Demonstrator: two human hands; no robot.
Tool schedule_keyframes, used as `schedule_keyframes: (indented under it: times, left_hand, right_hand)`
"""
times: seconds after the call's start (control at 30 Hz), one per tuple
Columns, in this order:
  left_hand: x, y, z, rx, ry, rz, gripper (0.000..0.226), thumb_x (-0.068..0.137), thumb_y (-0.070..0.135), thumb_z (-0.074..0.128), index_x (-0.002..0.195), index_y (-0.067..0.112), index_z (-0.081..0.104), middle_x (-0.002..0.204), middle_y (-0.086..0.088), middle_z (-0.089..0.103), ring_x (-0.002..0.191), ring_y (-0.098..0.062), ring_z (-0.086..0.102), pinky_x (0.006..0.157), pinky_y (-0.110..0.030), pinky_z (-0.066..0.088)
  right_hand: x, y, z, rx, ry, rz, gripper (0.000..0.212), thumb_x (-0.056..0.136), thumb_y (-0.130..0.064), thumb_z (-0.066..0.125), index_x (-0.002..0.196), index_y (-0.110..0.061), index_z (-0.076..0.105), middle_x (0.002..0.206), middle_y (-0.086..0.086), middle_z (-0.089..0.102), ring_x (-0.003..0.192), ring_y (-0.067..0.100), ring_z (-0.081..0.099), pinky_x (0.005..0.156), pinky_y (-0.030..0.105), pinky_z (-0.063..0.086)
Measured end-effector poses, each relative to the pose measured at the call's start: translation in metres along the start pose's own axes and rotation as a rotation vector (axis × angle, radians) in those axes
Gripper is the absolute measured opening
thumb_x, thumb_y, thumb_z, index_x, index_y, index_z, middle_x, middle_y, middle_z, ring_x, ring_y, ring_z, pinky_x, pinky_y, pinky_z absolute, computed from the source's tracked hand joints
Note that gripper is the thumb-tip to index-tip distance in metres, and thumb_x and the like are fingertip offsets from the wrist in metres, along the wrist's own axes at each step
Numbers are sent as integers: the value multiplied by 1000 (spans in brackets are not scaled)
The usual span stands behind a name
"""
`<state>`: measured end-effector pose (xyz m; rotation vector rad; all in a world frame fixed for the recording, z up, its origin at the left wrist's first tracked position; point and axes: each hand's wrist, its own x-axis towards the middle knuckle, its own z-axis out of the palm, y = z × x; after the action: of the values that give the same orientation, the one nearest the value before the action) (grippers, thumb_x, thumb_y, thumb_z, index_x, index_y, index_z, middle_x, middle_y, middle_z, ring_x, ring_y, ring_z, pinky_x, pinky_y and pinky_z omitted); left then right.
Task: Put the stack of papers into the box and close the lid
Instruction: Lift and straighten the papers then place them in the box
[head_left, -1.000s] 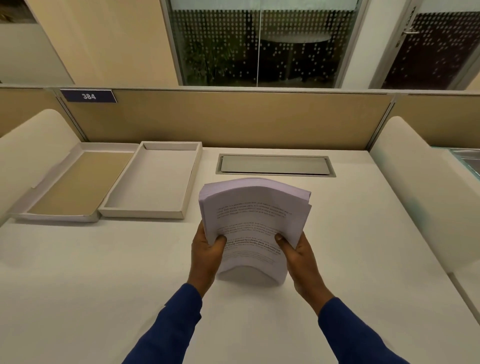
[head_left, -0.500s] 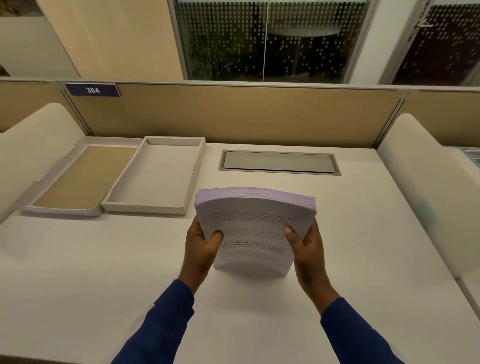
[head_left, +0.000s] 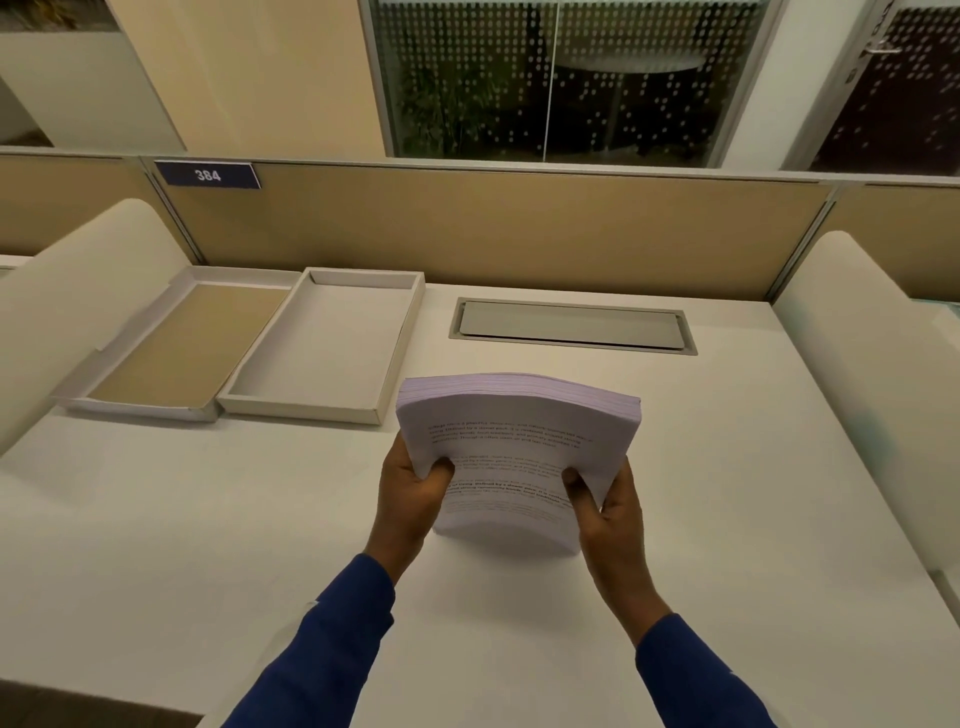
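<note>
Your fingers are hidden behind the stack of papers (head_left: 514, 457); only both thumbs show on its printed front. The print is too blurred to read. Both forearms, in blue sleeves (head_left: 332, 649), are cut off at the bottom edge of the view.

The stack is thick, pale lilac-white, with paragraphs of dark text on the top sheet. It bows slightly, and its far edge shows the layered sheet ends.

Your left hand (head_left: 410, 499) grips the stack's lower left side and your right hand (head_left: 608, 512) grips its lower right side, both closed on it, holding it tilted over the white desk (head_left: 156, 545). The open box (head_left: 327, 348) lies ahead and to your left, clear of the stack, with its lid (head_left: 176, 348) lying inside-up, touching its left side.
</note>
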<state>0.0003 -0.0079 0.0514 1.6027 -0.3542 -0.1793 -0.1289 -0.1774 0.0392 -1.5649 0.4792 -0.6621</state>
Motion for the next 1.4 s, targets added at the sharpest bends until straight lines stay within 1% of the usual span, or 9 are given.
schedule_keyframes:
  times: [0.23, 0.5, 0.63, 0.73, 0.83, 0.93, 1.2, 1.27, 1.4]
  left_hand:
    - [-6, -26, -8, 2, -104, -51, 37, 88, 20, 61, 123, 34, 59, 106, 16, 70, 106, -10, 67, 81, -27, 62]
    - [7, -40, -24, 20, -191, -21, 48, 89, 19, 60, 137, 20, 54, 109, 22, 68, 111, -4, 64, 79, -15, 58]
    - [14, -23, -27, 5, -245, 9, 53, 86, 22, 62, 138, 26, 50, 110, 24, 66, 113, -5, 63, 76, -12, 56]
    - [24, 13, -27, -113, -212, 82, 44, 88, 42, 62, 129, 31, 55, 112, 14, 69, 107, -12, 68, 76, -17, 57]
    - [39, 54, -19, -180, -86, 162, 43, 92, 68, 49, 105, 29, 64, 95, 7, 69, 89, -12, 67, 69, -20, 53]
    - [48, 72, -9, -97, 11, 140, 38, 91, 65, 47, 87, 31, 64, 80, 11, 66, 78, -10, 66, 60, -23, 51]
    - [45, 73, -6, -28, 72, 135, 25, 87, 64, 52, 76, 46, 65, 75, 16, 67, 75, -4, 66, 56, -17, 50]
    - [45, 74, -5, -35, 79, 121, 27, 86, 67, 51, 79, 46, 66, 75, 16, 67, 77, -4, 67, 55, -15, 51]
    - [40, 64, -11, -133, -23, 118, 47, 83, 79, 52, 98, 37, 67, 90, 7, 71, 87, -14, 70, 63, -21, 55]
  right_hand:
    - [1, 15, -4, -58, -22, 58, 50, 92, -39, 66, 139, -36, 49, 119, -21, 67, 113, 4, 65, 84, 25, 62]
    - [-2, 14, 15, -57, 49, 74, 40, 93, -32, 65, 127, -51, 55, 116, -19, 69, 111, 4, 66, 80, 20, 61]
    - [2, -4, 19, -77, 93, 40, 40, 90, -34, 65, 122, -57, 55, 113, -20, 69, 108, 5, 67, 82, 23, 62]
    - [15, -41, 18, 27, 150, -33, 27, 90, -53, 60, 117, -50, 60, 108, -16, 70, 100, 6, 68, 77, 21, 59]
    - [37, -80, 20, 65, 242, -136, 36, 94, -64, 48, 111, -36, 63, 101, -9, 73, 92, 11, 71, 70, 18, 57]
    - [52, -98, 27, -30, 275, -150, 25, 94, -54, 53, 104, -34, 63, 97, -6, 76, 90, 14, 72, 68, 19, 56]
    - [52, -89, 24, -163, 311, -120, 17, 91, -49, 57, 100, -37, 64, 97, -14, 71, 88, 5, 66, 67, 15, 50]
    - [52, -90, 26, -147, 314, -100, 23, 90, -54, 57, 102, -35, 65, 98, -14, 71, 89, 7, 66, 67, 20, 51]
    - [45, -81, 19, -5, 200, -84, 68, 81, -81, 53, 117, -24, 60, 103, -16, 68, 88, 3, 68, 61, 18, 54]
